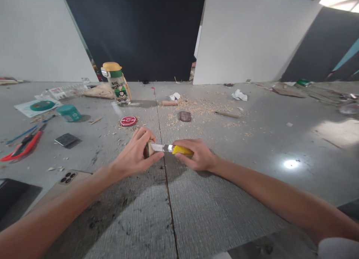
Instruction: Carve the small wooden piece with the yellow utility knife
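Far left: red cutters (22,147) and a phone (67,176), neither in play. My left hand (134,158) is closed around a small wood piece (148,150), low over the table (196,214) beside the centre seam. The blade of the yellow knife (179,150) touches that piece, and my right hand (198,157) is wrapped tight on the handle. My call: shallow cuts, edge angled away from the left thumb, wrists braced on the table. Wood shavings (196,108) lie beyond.

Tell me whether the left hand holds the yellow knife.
No: the right hand grips the yellow knife; the left hand holds a small wooden piece.
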`<state>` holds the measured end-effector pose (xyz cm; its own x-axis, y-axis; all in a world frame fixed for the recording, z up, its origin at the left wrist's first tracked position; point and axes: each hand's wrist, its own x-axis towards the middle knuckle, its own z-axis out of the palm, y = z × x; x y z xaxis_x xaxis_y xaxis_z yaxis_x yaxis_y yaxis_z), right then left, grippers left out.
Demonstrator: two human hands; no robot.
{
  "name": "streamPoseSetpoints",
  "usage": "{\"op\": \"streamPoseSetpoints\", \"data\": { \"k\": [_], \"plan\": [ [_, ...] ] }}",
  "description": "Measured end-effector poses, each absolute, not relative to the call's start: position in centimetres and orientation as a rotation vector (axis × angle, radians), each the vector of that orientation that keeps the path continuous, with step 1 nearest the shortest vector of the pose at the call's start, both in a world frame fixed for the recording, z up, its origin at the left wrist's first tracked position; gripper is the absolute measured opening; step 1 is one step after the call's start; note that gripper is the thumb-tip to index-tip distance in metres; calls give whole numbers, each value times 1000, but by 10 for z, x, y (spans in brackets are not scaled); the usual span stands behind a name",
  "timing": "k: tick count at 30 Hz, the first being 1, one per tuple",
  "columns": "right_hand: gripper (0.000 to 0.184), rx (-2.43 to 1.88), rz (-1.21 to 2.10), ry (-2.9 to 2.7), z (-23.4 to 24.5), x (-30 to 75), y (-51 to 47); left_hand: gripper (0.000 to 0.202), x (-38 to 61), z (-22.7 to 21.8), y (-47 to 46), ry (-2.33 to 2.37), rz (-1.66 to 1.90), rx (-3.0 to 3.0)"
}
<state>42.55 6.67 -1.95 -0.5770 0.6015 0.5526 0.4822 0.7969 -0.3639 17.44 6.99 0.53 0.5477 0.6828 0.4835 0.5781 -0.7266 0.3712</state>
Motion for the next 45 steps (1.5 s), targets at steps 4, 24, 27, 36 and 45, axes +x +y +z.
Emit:
{"op": "streamPoseSetpoints", "data": {
  "k": [4,24,27,36,45],
  "plan": [
    [29,-701,292,-2347,-15,424,64,30,176,9,66,940,1001,2562],
    [30,-749,66,-2394,13,418,43,23,179,26,54,758,1106,2558],
    [29,-771,19,-2383,13,419,44,24,180,26,53,820,1105,2546],
    [30,-833,34,-2283,14,421,49,21,179,26,53,1039,1167,2537],
    [30,-774,147,-2334,16,422,47,30,177,27,54,997,1150,2618]
  ]
}}
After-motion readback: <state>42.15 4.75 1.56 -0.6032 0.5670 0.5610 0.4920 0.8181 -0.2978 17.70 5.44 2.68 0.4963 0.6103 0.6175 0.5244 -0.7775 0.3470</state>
